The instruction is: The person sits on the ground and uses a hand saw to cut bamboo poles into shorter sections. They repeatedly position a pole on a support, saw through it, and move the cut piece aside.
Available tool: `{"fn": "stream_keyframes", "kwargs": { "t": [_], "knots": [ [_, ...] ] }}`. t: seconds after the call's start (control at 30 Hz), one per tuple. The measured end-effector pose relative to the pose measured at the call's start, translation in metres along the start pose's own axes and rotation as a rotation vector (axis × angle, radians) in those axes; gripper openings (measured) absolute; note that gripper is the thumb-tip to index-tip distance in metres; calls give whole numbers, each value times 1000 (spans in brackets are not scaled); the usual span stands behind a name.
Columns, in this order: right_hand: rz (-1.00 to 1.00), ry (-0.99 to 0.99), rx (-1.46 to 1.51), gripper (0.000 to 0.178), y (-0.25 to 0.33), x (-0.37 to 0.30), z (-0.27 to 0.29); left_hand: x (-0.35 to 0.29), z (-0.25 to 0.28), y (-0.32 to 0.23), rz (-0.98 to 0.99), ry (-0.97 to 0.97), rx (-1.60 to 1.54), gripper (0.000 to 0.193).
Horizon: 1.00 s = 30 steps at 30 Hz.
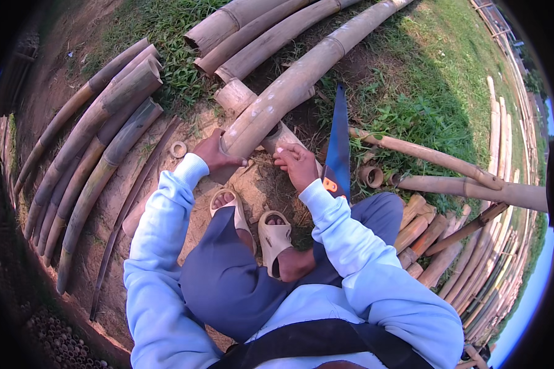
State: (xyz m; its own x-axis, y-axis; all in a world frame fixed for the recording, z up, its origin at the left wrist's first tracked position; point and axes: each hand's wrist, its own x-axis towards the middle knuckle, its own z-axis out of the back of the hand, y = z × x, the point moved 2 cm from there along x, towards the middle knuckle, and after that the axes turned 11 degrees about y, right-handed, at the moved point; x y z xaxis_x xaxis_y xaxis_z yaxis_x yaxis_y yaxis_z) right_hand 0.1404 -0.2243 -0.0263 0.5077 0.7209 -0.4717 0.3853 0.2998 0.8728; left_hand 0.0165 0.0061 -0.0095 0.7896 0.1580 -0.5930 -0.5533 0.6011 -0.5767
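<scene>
A thick tan bamboo pole slants from the far edge down to my hands. My left hand is closed around its near end, the thumb below the cut edge. Just right of that end, my right hand has its fingers curled and their tips pinched together; whether anything small is between them I cannot make out. The pole lies across a shorter bamboo piece. Beside my right wrist stands a handsaw with a blue blade and an orange-and-black handle, partly hidden by my sleeve.
Several bamboo poles lie at left, and more thick ones at the far side. A bamboo ring sits near my left wrist. At right are a short bamboo ring, long poles and stacked cut lengths.
</scene>
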Motion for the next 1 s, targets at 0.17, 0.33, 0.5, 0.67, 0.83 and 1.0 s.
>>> {"fn": "stream_keyframes", "kwargs": {
  "t": [0.17, 0.33, 0.5, 0.67, 0.83, 1.0],
  "knots": [
    [-13, 33, 4, 40, -16, -13, -17, -2, 10, 7, 27, 22, -387, 93],
    [20, -9, -22, 45, -26, -30, -18, 0, -2, 11, 25, -68, -382, 91],
    [-39, -28, 85, 52, -14, -6, -22, 14, -3, 6, -17, 86, -481, 87],
    [-244, 109, 261, 77, -25, 20, -57, 17, -4, 7, -77, 169, -596, 79],
    [-94, 39, 394, 76, -24, 18, -74, 5, -22, -2, -285, 137, -633, 68],
    [31, 121, 446, 72, 0, -4, -83, -16, -8, -11, -161, 116, -493, 89]
  ]
}}
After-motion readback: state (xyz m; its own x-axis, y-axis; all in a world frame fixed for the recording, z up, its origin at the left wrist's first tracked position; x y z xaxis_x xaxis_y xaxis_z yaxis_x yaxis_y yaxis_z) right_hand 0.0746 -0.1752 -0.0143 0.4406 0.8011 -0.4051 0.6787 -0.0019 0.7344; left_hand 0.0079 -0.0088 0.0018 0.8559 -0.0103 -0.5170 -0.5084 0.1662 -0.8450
